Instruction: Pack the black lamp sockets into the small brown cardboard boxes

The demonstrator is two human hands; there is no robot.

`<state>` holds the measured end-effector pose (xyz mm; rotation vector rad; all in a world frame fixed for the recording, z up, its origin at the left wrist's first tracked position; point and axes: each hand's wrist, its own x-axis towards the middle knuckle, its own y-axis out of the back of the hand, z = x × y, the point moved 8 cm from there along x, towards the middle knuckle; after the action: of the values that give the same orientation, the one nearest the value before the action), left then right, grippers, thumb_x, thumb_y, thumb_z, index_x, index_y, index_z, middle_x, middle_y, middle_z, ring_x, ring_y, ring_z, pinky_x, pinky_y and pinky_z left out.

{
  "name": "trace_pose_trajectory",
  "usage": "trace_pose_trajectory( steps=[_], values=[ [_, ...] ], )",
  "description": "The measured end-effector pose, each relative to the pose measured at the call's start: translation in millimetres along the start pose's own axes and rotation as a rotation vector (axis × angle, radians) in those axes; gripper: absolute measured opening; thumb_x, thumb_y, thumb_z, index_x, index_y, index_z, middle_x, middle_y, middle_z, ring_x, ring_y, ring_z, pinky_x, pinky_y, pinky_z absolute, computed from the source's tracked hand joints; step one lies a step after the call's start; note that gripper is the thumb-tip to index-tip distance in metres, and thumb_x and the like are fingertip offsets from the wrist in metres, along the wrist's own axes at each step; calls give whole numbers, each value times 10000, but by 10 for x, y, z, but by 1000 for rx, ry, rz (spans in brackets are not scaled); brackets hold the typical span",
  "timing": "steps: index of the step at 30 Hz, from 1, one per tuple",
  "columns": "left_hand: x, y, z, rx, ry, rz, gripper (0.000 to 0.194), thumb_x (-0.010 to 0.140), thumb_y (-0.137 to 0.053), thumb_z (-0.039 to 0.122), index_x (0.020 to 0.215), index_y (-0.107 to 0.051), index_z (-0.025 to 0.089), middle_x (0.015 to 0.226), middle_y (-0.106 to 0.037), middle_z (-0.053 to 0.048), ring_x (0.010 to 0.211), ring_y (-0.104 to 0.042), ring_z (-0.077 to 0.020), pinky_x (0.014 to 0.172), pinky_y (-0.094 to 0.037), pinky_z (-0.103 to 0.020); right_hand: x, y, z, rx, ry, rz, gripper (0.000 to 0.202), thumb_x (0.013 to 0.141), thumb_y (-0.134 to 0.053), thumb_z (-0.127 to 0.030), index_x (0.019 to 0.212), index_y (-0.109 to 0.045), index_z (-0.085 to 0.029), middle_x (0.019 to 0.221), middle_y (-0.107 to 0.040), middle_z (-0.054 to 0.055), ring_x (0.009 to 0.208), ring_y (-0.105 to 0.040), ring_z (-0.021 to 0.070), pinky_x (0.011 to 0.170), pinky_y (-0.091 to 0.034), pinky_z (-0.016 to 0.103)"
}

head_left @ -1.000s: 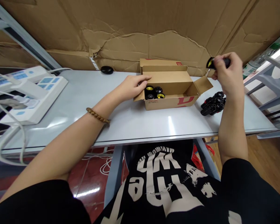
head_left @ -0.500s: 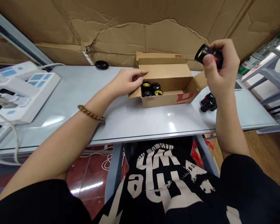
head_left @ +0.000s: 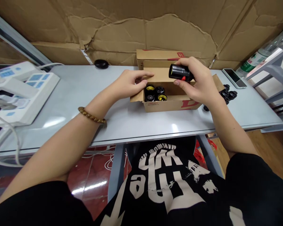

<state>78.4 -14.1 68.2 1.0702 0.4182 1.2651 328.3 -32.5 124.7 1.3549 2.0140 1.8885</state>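
Note:
My right hand [head_left: 199,80] grips a black cylinder [head_left: 180,72] with a red button on its side. It holds the cylinder lying sideways above the open cardboard box [head_left: 169,106], its wide end pointing left. Several similar black cylinders [head_left: 155,93] stand at the left end inside the box, two of them showing yellow rings in their open tops. At that same end, my left hand [head_left: 130,83] pinches the edge of the box, fingers along the top and thumb by the left flap. The box's right part is partly hidden behind my right hand.
More black cylinders [head_left: 227,94] lie right of the box, near a phone [head_left: 234,78] and a plastic bottle [head_left: 252,62]. A black oval object [head_left: 101,64] sits at the back left. White power strips [head_left: 35,91] with cables occupy the table's left end.
My right hand has brought the black cylinder left and down, from beyond the box's right side to over the box. My left hand stays at the box's left end.

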Motion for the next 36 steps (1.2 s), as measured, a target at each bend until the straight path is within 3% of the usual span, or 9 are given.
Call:
trace_pose_trajectory(
  steps=[4, 8, 14, 23, 36],
  values=[
    [-12, -4, 71, -12, -20, -11, 596, 1046, -617, 455, 1547, -820, 205, 1131, -854, -92, 967, -716, -266, 979, -576, -391, -17, -132, 3, 98, 104, -21, 615, 1182, -471, -719, 1588, -619, -282, 1549, -740, 171, 1436, -689, 441, 1264, -557, 668],
    [-7, -17, 76, -27, -22, -9, 586, 1064, -609, 460, 1555, -810, 211, 1033, -837, -69, 909, -703, -251, 964, -573, -382, -9, -218, 41, 135, 103, -94, 570, 1189, -483, -668, 1552, -661, -266, 1469, -784, 159, 1344, -728, 423, 1231, -567, 670],
    [13, -68, -3, -20, -7, -12, 615, 1113, -575, 471, 1633, -744, 190, 894, -782, -51, 842, -685, -253, 946, -584, -406, -3, -226, 85, 163, 82, -84, 533, 1194, -484, -642, 1511, -694, -269, 1426, -796, 150, 1310, -724, 412, 1205, -569, 651],
    [31, -141, -105, -144, 18, -32, 630, 1114, -588, 532, 1645, -723, 221, 1029, -803, -77, 942, -718, -279, 1000, -630, -454, -14, -210, 119, 139, 56, -64, 553, 1181, -502, -634, 1566, -670, -274, 1492, -774, 162, 1374, -716, 436, 1244, -550, 682],
    [36, -149, -115, -48, -24, -31, 709, 1114, -509, 608, 1660, -721, 207, 1313, -828, -140, 1260, -729, -396, 1183, -560, -584, -39, -298, 103, 180, 101, -159, 505, 1094, -669, -466, 1546, -683, -243, 1505, -786, 176, 1370, -738, 448, 1225, -570, 718]
  ],
)
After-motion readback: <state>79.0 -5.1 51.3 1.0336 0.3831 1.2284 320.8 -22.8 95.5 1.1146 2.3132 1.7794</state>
